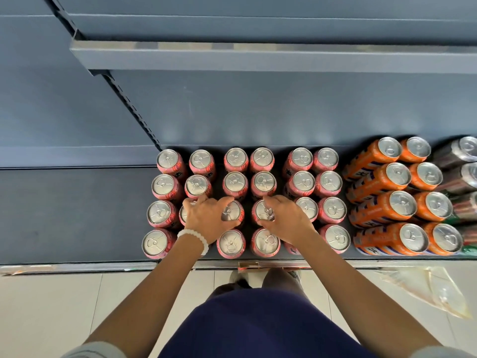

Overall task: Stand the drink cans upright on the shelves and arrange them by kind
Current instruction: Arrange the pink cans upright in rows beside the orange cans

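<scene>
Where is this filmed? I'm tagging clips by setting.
Probably a shop aisle: metal retail shelving, drink cans massed by kind, pink cans beside orange cans, and a tiled floor.

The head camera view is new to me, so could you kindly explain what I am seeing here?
One camera, worn on a person's head, looks down past their arms at a low shelf. Upright pink cans stand in rows, with orange cans to the right and darker cans at the far right edge. The left hand, with a white bracelet on its wrist, grips one pink can; the right hand grips the next one. A plastic bag lies on the floor.
</scene>
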